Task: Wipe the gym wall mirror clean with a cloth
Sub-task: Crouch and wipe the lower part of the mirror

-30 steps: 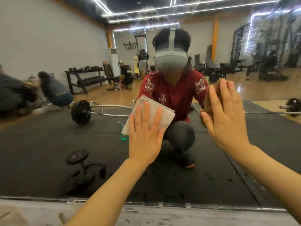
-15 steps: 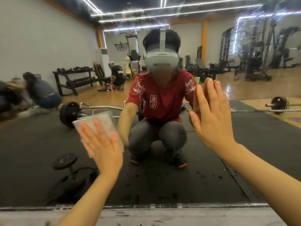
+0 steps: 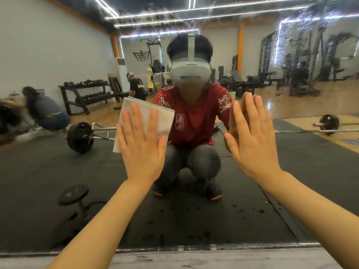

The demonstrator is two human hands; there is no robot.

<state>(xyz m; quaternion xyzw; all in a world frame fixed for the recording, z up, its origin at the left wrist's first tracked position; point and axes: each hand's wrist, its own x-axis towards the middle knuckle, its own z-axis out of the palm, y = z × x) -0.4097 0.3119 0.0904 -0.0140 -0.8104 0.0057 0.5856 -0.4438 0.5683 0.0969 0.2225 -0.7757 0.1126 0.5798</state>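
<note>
The cloth, a pale folded square, has swept back right and higher on the mirror since half a second ago. The left hand presses it flat, fingers spread. The right hand, open-palmed, stays against the glossy, droplet-speckled glass beside it.

Gym interior: grey walls, black rubber floor mat, wooden floor, dumbbell rack, loaded barbell, weight machines, ceiling strip lights.
</note>
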